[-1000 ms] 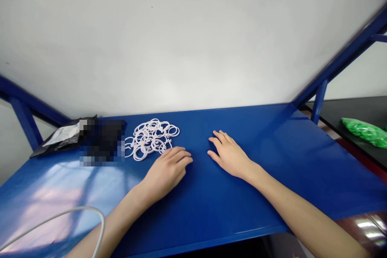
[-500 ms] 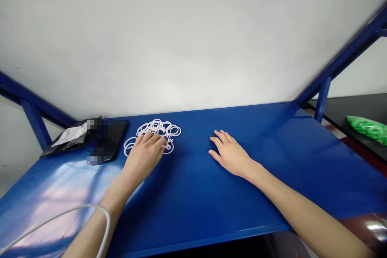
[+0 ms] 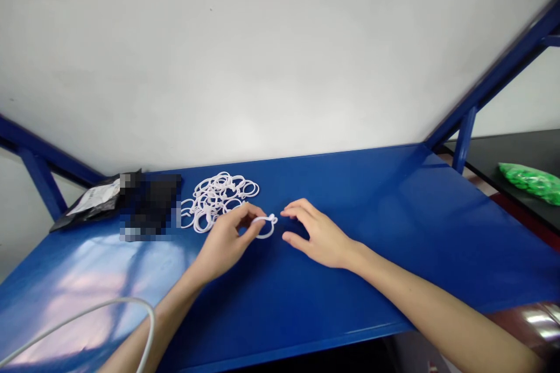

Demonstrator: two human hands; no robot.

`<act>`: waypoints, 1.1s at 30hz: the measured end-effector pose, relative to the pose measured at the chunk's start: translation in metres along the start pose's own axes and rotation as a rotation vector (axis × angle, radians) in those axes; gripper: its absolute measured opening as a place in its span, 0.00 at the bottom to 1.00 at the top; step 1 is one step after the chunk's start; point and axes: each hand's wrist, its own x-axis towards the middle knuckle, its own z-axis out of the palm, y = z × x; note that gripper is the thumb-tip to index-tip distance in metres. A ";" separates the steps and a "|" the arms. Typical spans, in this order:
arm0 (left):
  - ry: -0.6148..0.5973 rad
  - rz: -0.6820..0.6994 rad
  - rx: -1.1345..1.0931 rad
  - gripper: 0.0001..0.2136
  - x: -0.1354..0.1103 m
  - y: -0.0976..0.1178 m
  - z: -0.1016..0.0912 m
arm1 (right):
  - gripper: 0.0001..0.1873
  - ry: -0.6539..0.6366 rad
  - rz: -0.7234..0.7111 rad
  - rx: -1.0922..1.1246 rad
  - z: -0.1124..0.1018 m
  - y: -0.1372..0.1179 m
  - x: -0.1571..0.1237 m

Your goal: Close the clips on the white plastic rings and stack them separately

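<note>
Between the thumb and fingers of my left hand (image 3: 233,237) is a white ring (image 3: 266,236) with a small loop at its side. It is held over the blue table (image 3: 306,297), its loop pointing right. My right hand (image 3: 315,232) is just right of the ring, fingers and thumb apart, with a small gap between them and the loop. Behind and left of my left hand lies a loose pile of similar white rings (image 3: 219,192). My left fingers hide part of the held ring.
At the left lie a black plastic package (image 3: 98,198) with a white label and a dark flat object (image 3: 160,201), partly blurred out. A white cable (image 3: 87,315) crosses my left forearm. Blue frame bars rise at both sides. A bag of green items (image 3: 531,182) rests on the black surface at right.
My left hand has come away from the pile toward the right with one white ring in its grip. My right hand has shifted left toward it, fingers still apart.
</note>
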 end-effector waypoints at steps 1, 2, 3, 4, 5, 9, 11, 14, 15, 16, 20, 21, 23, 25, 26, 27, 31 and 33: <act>-0.056 -0.015 -0.066 0.10 -0.001 0.001 0.007 | 0.17 -0.023 -0.007 0.060 0.002 -0.004 -0.001; -0.107 -0.031 -0.125 0.10 -0.002 0.002 0.013 | 0.15 -0.047 -0.006 0.099 0.004 -0.007 -0.002; -0.150 -0.045 -0.175 0.10 -0.003 0.002 0.018 | 0.12 -0.064 -0.004 0.119 0.005 -0.008 -0.002; -0.181 -0.052 -0.211 0.10 -0.004 0.002 0.022 | 0.09 -0.069 -0.002 0.126 0.006 -0.009 -0.003; -0.202 -0.050 -0.232 0.10 -0.004 0.002 0.025 | 0.07 -0.066 -0.003 0.124 0.006 -0.008 -0.003; -0.180 0.022 -0.151 0.08 -0.004 0.002 0.027 | 0.06 -0.034 0.002 0.129 0.005 -0.002 -0.002; -0.154 0.067 -0.094 0.08 -0.004 0.002 0.026 | 0.07 -0.046 0.010 0.141 0.005 -0.001 -0.002; -0.121 0.101 -0.042 0.09 -0.005 0.002 0.025 | 0.07 -0.061 0.015 0.148 0.005 -0.003 -0.002; -0.115 0.103 -0.031 0.09 -0.005 0.002 0.025 | 0.07 -0.061 0.016 0.149 0.005 -0.004 -0.003; -0.111 0.103 -0.021 0.09 -0.005 0.002 0.026 | 0.07 -0.057 0.016 0.149 0.005 -0.004 -0.003; -0.110 0.112 0.013 0.09 -0.006 0.001 0.028 | 0.05 -0.027 0.011 0.140 0.008 -0.003 -0.003; -0.111 0.120 0.017 0.08 -0.006 0.001 0.028 | 0.05 -0.016 0.011 0.140 0.009 -0.003 -0.003; -0.111 0.133 0.016 0.07 -0.007 0.001 0.028 | 0.05 0.004 0.013 0.148 0.010 -0.001 -0.003; -0.096 0.140 0.010 0.06 -0.007 0.001 0.029 | 0.05 0.018 0.021 0.157 0.010 -0.001 -0.003; -0.081 0.140 0.008 0.06 -0.007 0.000 0.029 | 0.05 0.021 0.025 0.157 0.009 -0.001 -0.003; -0.064 0.138 0.008 0.06 -0.008 0.000 0.029 | 0.05 0.024 0.030 0.153 0.009 -0.001 -0.003; 0.010 0.142 0.019 0.06 -0.007 -0.002 0.028 | 0.04 0.031 0.033 0.116 0.007 -0.002 -0.003; 0.034 0.154 0.024 0.06 -0.006 -0.003 0.028 | 0.04 0.038 0.022 0.108 0.006 -0.002 -0.003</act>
